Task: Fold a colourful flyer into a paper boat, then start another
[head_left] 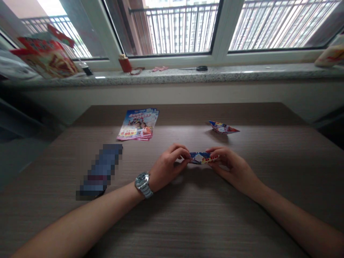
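A narrow folded paper (203, 158), printed in blue, red and yellow, is being held low over the middle of a wood-grain bench (242, 211), with a small diamond-shaped gap showing at its center. The person's left hand (168, 167) and right hand (232, 168) are closing on opposite ends, close together but kept apart by the paper. Their fingers are pinching from both sides, apparently to keep the layers from springing open. A wristwatch (142, 184) is sitting on the left wrist.

Just beyond the right hand, a folded paper boat (223, 127) is resting on the bench, while a loose stack of glossy flyers (137, 124) is lying beyond the left hand, seemingly kept within easy reach. Left of the watch, a pixelated object (100, 172) is lying on the bench, too blurred to identify.

Farther away, a speckled stone windowsill (172, 76) is holding scissors (201, 68), a small red box (125, 64) and bright packets (45, 57), beneath a window (172, 28) overlooking a railing and tall buildings.
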A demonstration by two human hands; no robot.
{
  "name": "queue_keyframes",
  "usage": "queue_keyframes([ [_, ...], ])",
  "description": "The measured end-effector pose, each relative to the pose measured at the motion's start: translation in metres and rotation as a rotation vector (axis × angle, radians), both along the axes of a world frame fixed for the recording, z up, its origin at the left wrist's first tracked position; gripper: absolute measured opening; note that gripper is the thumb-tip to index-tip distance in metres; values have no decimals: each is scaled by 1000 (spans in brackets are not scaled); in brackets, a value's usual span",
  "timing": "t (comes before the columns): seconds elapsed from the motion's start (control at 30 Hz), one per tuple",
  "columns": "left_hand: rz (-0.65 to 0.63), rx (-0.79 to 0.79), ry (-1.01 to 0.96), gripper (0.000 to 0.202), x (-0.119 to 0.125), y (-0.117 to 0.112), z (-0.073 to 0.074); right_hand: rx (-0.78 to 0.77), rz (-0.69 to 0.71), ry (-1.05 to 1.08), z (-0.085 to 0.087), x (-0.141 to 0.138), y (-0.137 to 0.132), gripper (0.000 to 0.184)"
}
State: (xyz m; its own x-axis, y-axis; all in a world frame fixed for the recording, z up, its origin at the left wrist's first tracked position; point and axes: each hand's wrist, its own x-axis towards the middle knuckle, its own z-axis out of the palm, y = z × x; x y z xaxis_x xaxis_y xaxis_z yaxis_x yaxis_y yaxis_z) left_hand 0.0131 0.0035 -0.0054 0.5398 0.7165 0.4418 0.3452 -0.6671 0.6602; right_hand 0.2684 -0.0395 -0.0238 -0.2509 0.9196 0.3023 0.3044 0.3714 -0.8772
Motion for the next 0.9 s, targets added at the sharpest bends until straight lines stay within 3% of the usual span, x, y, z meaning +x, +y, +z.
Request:
queue_keyframes([
  [0.37,-29,54,8,11,-2,1,-1,87,-33,-184,5,3,2,16],
  [0.73,-31,101,49,12,-2,1,-4,390,-179,-421,16,1,3,14],
  [0.9,-33,114,65,12,-2,-2,-4,372,-77,-423,15,-5,-3,20],
])
